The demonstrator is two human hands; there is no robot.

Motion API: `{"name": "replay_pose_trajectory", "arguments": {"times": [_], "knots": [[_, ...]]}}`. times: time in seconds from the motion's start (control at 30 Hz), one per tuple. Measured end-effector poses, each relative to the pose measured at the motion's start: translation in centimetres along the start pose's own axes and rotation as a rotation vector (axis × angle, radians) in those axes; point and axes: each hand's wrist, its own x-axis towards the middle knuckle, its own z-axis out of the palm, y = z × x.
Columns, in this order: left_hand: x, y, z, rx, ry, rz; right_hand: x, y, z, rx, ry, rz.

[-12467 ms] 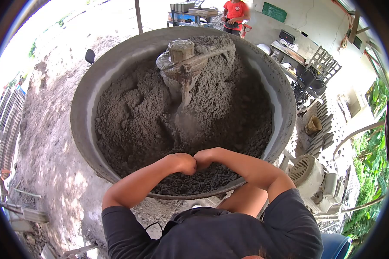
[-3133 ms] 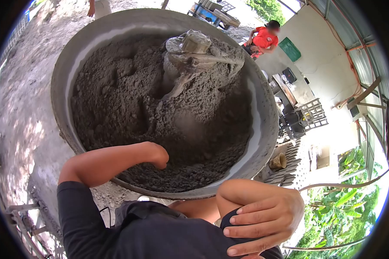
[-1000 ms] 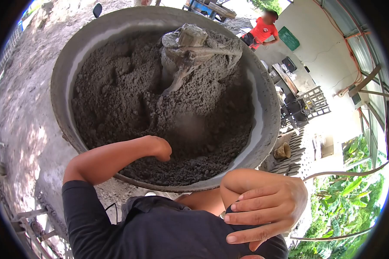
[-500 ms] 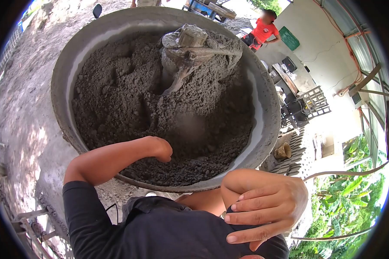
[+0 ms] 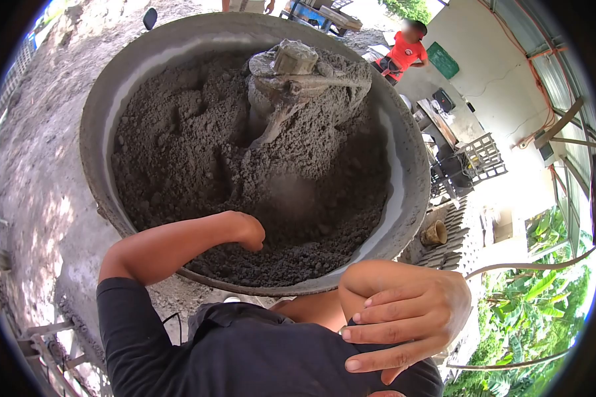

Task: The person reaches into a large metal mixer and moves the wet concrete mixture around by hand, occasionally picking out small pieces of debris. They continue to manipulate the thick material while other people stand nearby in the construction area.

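Left hand (image 5: 246,229), lower centre of frame: bent at the wrist, fingers dipped into the dark grey cement mix (image 5: 198,152) near the front rim; fingers buried, so can't tell whether they are curled or spread, or gripping anything. Right hand (image 5: 404,317), lower right: open, fingers loosely spread, laid flat against the person's own dark shirt (image 5: 245,357) at the shoulder, holding nothing.

Head view, rest of scene:
- Round pan mixer drum (image 5: 99,99) fills the upper centre; grey steel wall, mix heaped high on the left, lower on the right, where bare inner wall shows.
- Central shaft with mixing arm (image 5: 291,76) stands upper centre, caked in mix, arm reaching right toward the rim.
- Second person in a red shirt (image 5: 404,51), upper right, beyond the drum, well apart from it.
- Metal crate (image 5: 487,155) and a small clay-coloured pot (image 5: 434,233) to the right of the drum.
- Green foliage (image 5: 530,311), lower right edge.
- Bare sandy ground (image 5: 26,198) on the left.
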Motion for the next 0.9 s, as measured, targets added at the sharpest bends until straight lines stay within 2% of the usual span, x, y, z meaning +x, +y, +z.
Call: {"name": "replay_pose_trajectory", "arguments": {"times": [0.63,0.9], "knots": [[0.67,-0.27,-0.08,0.005,-0.061,-0.007,0.16,0.43,0.29,-0.017,0.046,-0.022],[0.77,-0.37,0.23,0.003,-0.041,0.011,0.12,0.36,-0.09,0.002,-0.018,0.017]]}}
